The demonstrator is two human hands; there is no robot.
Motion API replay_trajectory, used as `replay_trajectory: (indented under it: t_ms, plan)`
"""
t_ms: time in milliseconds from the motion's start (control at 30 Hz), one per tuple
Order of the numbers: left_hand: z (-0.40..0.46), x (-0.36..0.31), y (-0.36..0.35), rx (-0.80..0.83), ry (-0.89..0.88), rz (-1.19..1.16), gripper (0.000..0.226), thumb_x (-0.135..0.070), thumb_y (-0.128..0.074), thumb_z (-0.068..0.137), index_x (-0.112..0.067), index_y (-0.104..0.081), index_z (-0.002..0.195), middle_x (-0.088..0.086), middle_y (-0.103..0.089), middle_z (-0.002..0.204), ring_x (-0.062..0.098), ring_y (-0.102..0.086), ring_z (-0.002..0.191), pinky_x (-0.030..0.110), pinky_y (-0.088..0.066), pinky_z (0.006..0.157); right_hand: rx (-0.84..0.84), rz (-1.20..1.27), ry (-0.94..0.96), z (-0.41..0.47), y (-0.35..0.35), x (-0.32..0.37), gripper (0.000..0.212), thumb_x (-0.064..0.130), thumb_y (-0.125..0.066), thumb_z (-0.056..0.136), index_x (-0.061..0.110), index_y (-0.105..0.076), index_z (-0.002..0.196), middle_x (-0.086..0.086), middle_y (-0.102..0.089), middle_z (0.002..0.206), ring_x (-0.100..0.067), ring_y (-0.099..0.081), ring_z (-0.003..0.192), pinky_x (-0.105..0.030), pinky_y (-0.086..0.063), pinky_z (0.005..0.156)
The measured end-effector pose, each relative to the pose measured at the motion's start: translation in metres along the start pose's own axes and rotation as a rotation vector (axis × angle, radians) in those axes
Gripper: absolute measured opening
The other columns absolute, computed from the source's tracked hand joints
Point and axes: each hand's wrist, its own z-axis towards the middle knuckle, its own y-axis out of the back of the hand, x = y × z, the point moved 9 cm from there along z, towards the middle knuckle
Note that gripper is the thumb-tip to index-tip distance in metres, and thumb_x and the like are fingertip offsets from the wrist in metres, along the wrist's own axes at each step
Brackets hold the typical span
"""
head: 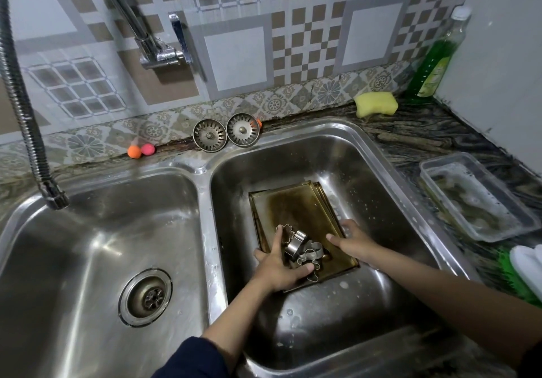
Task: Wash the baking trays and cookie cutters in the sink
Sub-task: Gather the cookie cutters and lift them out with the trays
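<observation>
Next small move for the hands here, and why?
Probably lift the cookie cutters off the baking trays with the left hand, which already grips them. The right hand rests on the trays' edge in the right basin; the stained top tray needs clearing before scrubbing.

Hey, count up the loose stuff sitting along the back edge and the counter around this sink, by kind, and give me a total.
Sink strainers: 2
Small balls: 2, one orange, one pink
Yellow sponge: 1
Green dish soap bottle: 1
Clear plastic container: 1
Total: 7
An orange bit behind the right strainer is too hidden to identify.
</observation>
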Motion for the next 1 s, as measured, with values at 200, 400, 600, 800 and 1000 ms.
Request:
replay_trajectory:
  t_ms: [200,400,600,800,1000]
  plan:
    - [0.002,0.004,0.007,-0.046,0.006,-0.033,0.114,-0.061,-0.076,0.061,-0.054,0.004,0.143,0.021,0.005,0.150,0.035,-0.016,0.143,0.031,-0.020,0.115,-0.012,0.139,0.057,-0.002,-0.005,0.004,0.062,0.041,-0.070,0.083,0.034,-0.037,0.135,-0.001,-0.033,0.150,-0.024,-0.037,0.135,-0.041,-0.038,0.106]
    - [-0.002,-0.001,0.006,-0.081,-0.027,-0.175,0.111,-0.065,-0.074,0.060,-0.055,0.000,0.143,0.020,-0.009,0.149,0.028,-0.014,0.142,0.034,-0.018,0.115,-0.042,0.221,0.275,-0.024,0.001,0.035,0.072,0.054,-0.074,0.072,0.047,-0.035,0.132,0.006,-0.035,0.150,-0.018,-0.032,0.138,-0.047,-0.031,0.112]
    - [-0.010,-0.014,0.012,-0.103,-0.153,-0.275,0.103,-0.051,-0.079,0.065,-0.052,-0.012,0.143,0.011,-0.017,0.145,0.025,-0.025,0.139,0.028,-0.021,0.113,-0.046,0.203,0.472,-0.047,0.010,0.059,0.082,0.043,-0.077,0.072,0.042,-0.032,0.141,0.012,-0.028,0.153,-0.006,-0.026,0.137,-0.036,-0.026,0.113]
    - [-0.027,-0.045,0.033,-0.267,-0.301,-0.284,0.109,-0.065,-0.076,0.040,-0.064,-0.016,0.130,0.013,-0.019,0.138,0.026,-0.026,0.136,0.024,-0.022,0.107,-0.133,0.204,0.669,-0.083,0.045,0.098,0.083,0.036,-0.077,0.073,0.039,-0.033,0.143,0.032,-0.032,0.143,0.019,-0.025,0.130,-0.008,-0.024,0.103]
    - [-0.048,-0.115,0.077,-0.441,-0.567,-0.248,0.109,-0.056,-0.081,0.045,-0.055,-0.023,0.138,0.007,-0.016,0.136,0.005,-0.021,0.121,0.018,-0.019,0.102,-0.341,0.302,0.831,-0.126,0.097,0.145,0.087,0.040,-0.076,0.067,0.035,-0.033,0.142,0.034,-0.031,0.140,0.022,-0.025,0.129,0.005,-0.020,0.099]
